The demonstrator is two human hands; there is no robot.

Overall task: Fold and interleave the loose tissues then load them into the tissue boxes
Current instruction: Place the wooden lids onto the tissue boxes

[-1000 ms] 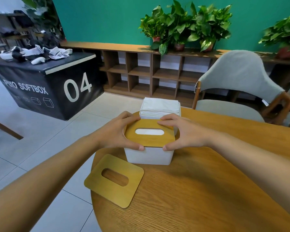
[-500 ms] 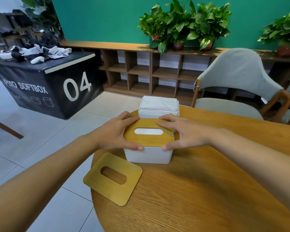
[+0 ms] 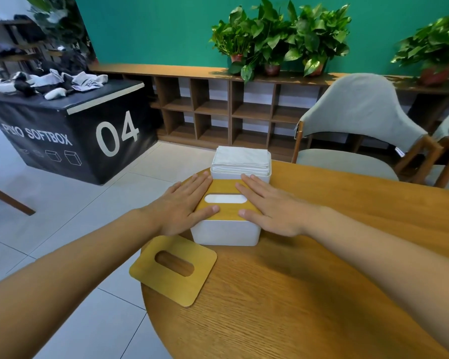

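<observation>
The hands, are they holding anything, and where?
Nothing is gripped. The left hand and right hand lie flat, pressing the wooden lid at its two sides.

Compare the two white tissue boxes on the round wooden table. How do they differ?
The near white tissue box wears a slotted wooden lid; the far white tissue box has none. The far box's white tissue stack rises above its rim; the near box shows white only through the slot. Both are white, upright, round-cornered.
</observation>
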